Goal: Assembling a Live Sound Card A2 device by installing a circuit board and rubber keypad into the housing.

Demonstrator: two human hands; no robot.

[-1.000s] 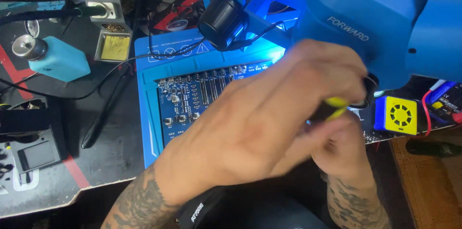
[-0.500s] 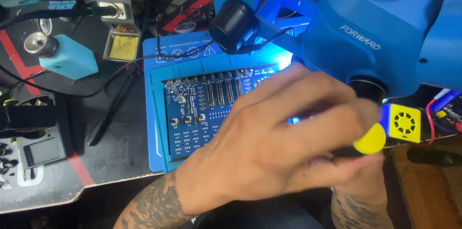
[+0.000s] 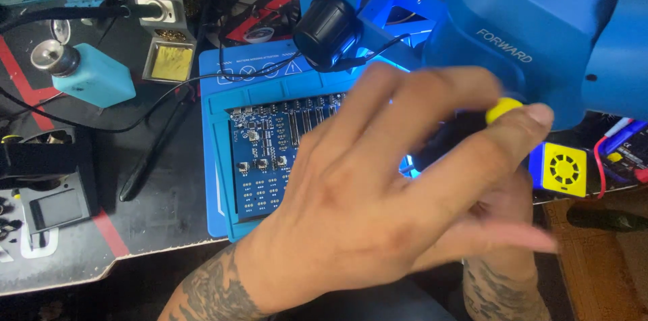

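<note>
Left hand [image 3: 378, 186], centre frame, is closed around a screwdriver [image 3: 466, 133] with a black handle and yellow cap, fingertips pinching near the cap. Right hand [image 3: 503, 226] sits beneath it, largely hidden; whether it grips anything cannot be told. The tool appears light, rigid and easily rolled; best held at the handle. Behind, centre-left, a blue circuit board [image 3: 270, 159] lies on a blue mat [image 3: 216, 159]; microscope [image 3: 540, 31] at upper right.
</note>
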